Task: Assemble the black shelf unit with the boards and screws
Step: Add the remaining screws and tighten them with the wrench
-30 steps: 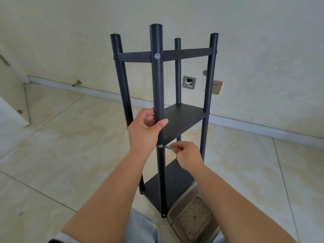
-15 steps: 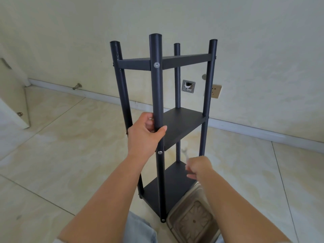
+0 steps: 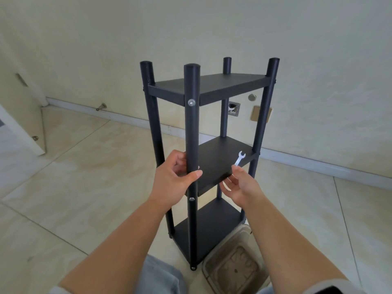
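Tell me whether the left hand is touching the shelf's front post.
Touching. The head view shows the left hand wrapped around the front post, thumb across its front and fingers behind it, with no gap visible.

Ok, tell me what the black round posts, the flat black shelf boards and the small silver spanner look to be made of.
Black round posts: likely painted metal tube; smooth, soft sheen, though plastic can't be ruled out.
Flat black shelf boards: probably coated wood board or sheet metal; matte, thin flat edges.
Small silver spanner, pinched by the right hand: stamped bright metal; thin, shiny.
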